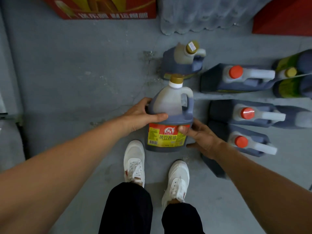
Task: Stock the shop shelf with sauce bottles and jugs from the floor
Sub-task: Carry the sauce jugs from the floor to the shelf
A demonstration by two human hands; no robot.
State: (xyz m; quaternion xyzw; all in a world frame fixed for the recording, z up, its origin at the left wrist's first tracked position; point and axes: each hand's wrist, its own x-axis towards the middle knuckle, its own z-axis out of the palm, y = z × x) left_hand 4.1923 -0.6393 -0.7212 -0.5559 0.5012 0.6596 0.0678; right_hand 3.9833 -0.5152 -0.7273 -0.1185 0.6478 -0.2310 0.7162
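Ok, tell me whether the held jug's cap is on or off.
On: the gold cap sits on the neck of the jug.

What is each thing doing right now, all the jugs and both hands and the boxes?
Gold-capped soy sauce jug with yellow label: capped, held in both hands.
Left hand: grips the jug's shoulder.
Right hand: holds the jug's lower side, thumb on the label.
Second gold-capped jug: capped, on the floor.
Three red-capped dark jugs: capped, on the floor.
Red cardboard box: on the floor, printed side showing.
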